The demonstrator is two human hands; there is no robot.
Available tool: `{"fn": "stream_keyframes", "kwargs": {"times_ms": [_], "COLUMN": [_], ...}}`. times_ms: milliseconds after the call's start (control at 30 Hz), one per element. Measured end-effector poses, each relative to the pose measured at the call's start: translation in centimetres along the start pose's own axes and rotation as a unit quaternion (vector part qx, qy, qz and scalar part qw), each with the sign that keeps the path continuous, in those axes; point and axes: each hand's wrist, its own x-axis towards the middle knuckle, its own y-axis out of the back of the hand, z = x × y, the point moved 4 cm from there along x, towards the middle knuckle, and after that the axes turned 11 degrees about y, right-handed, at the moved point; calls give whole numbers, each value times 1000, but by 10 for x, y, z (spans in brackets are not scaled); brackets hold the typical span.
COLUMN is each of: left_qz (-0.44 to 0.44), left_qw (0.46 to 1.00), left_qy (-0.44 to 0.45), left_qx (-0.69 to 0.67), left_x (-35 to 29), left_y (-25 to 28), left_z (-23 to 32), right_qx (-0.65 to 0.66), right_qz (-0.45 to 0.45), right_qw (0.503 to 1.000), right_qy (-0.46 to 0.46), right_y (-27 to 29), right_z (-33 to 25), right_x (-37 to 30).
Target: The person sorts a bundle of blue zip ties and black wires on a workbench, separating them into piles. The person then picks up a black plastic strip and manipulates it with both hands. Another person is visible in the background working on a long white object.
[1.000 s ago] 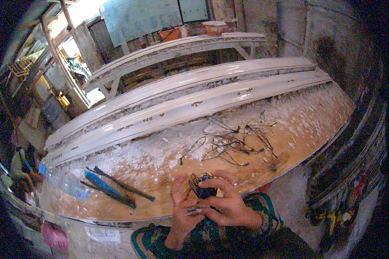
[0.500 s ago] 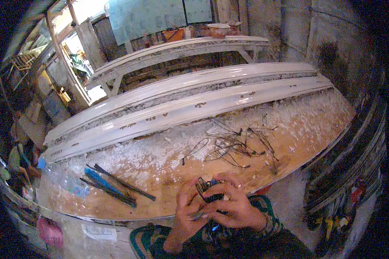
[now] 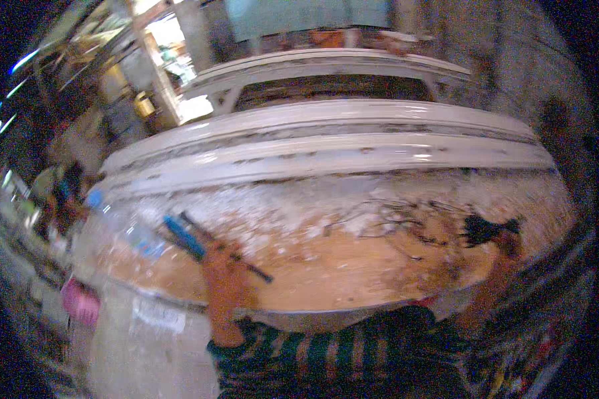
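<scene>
Item: left hand (image 3: 227, 272), palm down over the near part of a slim blue strip (image 3: 183, 234) and dark, narrow rods (image 3: 259, 271); blurred, so I cannot tell whether its fingers grip or only rest.

Item: right hand (image 3: 508, 247), well apart from the left, its fingers pinching a black, flared bundle of thin strands (image 3: 482, 230) by the narrow part, at the right side of the table.

Item: loose tangle of thin black wires (image 3: 406, 223), on the table just left of the bundle.

Item: brown wooden table (image 3: 326, 279), strewn with white flakes; two long, glossy white rails (image 3: 326, 159) run along its far side.

Item: clear plastic bottle with blue cap (image 3: 134, 234), left of the blue strip.

I see motion blur throughout.
</scene>
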Motion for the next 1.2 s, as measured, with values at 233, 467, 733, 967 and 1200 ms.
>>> {"fn": "stream_keyframes", "kwargs": {"times_ms": [233, 467, 733, 967, 1200], "left_qz": [10, -35, -21, 50, -22], "left_qw": [993, 994, 994, 992, 932], "left_qy": [41, 94, 105, 75, 112], "left_qx": [107, 43, -22, -84, -343], "left_x": [0, 2, 5, 12, 15], "left_y": [-17, -21, -13, 22, 60], "left_z": [-15, -25, -20, -27, -20], "right_qx": [-93, -88, -49, 26, 158], "right_qz": [112, 91, 28, -148, -607], "right_qw": [985, 987, 990, 975, 777], "right_qy": [93, 103, 128, 164, 57], "right_y": [6, -13, -51, -99, -146], "right_z": [6, 11, -16, -71, -180], "right_x": [-3, -9, -29, -83, -188]}}
